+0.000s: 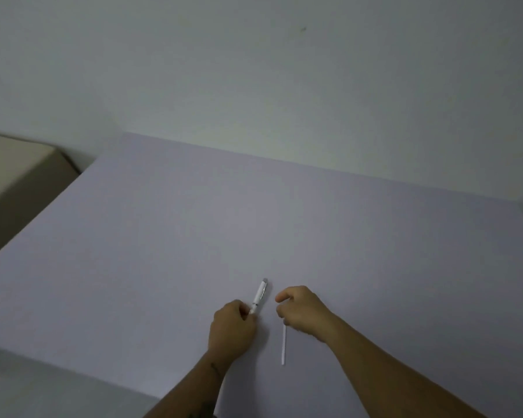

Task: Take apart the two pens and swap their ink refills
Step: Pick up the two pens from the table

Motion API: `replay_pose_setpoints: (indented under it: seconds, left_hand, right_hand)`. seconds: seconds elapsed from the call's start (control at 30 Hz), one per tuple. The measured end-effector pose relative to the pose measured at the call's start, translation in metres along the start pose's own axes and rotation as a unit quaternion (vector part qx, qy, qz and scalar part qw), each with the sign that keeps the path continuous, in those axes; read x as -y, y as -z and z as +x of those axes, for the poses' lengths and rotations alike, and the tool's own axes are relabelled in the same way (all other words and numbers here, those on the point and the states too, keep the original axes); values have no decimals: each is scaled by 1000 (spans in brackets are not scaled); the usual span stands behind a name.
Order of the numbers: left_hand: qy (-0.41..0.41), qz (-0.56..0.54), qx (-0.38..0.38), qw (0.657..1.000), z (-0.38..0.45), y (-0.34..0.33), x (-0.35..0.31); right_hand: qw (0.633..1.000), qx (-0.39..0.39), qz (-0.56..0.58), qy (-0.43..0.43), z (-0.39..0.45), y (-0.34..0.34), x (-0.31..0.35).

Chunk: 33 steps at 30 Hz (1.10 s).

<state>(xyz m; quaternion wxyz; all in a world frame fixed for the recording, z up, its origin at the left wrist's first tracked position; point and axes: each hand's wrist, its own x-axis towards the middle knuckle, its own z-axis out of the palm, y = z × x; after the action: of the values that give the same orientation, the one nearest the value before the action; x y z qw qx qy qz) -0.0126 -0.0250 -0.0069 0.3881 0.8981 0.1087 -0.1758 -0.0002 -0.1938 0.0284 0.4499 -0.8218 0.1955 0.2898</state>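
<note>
My left hand [232, 328] is closed around the lower end of a white pen barrel [259, 296], which points up and away with its clip and push button at the far end. My right hand [304, 310] sits just to the right, fingers curled, and a thin white ink refill [283, 345] sticks out from under it toward me. The refill's upper end is hidden by the hand, so I cannot tell whether the fingers grip it or it just lies on the white table [163, 251]. A second pen is not in view.
The table's left edge runs diagonally beside a beige piece of furniture [15, 173]. A plain pale wall [284, 86] stands right behind the table's far edge.
</note>
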Motion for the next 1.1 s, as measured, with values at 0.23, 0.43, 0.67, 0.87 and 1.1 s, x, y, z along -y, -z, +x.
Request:
replay_pose_setpoints:
  seconds: [0.23,0.43,0.67,0.87,1.1]
  left_hand:
    - [-83,-71,-9,994,2,17,-15]
    - [-123,-63,9,990,8,44,-10]
    - [-121,-45,110,985,13,75,10]
    - [-85,-50,107,989,7,82,39]
    - [-69,-53,96,992,18,89,38]
  right_hand:
    - [981,-73,179,0,-1,-10,39]
    - [972,-104,211,13,-5,-23,58]
    - [926,-196,321,-19,3,-19,79]
    - [977,-172,117,-42,-1,-2,59]
    - [975,-194,-85,-61,11,-65,24]
